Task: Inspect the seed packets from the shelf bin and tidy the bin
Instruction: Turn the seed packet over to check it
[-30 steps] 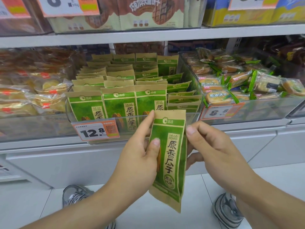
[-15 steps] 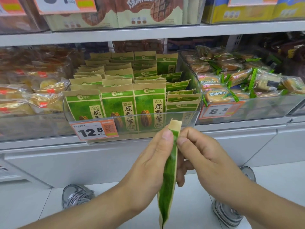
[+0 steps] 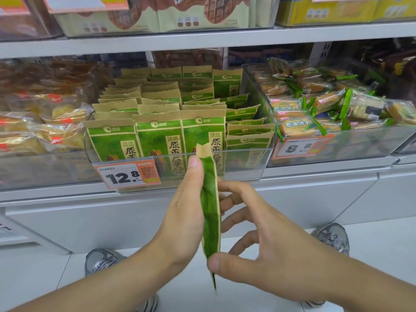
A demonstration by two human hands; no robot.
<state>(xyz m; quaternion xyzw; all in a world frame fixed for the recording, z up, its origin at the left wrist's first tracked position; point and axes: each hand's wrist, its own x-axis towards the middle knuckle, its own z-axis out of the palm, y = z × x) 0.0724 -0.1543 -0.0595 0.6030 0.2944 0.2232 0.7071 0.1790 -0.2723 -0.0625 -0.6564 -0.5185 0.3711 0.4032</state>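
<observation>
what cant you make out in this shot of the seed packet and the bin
Head view only:
- Held seed packet: edge-on, so its printed faces are hidden.
- Left hand: fingers hidden behind the packet.
- Front packets in the clear bin: lower print covered by the price tag and bin wall.
- Tag's small print: too small.
- Left-hand snack bags: blurred.

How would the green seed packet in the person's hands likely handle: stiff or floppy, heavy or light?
Probably fairly stiff: the seed packet, seen edge-on, stands nearly straight between the left hand and the right hand. Likely light, since fingertips alone support it. Its paper-like surface probably grips well rather than slipping.
</observation>
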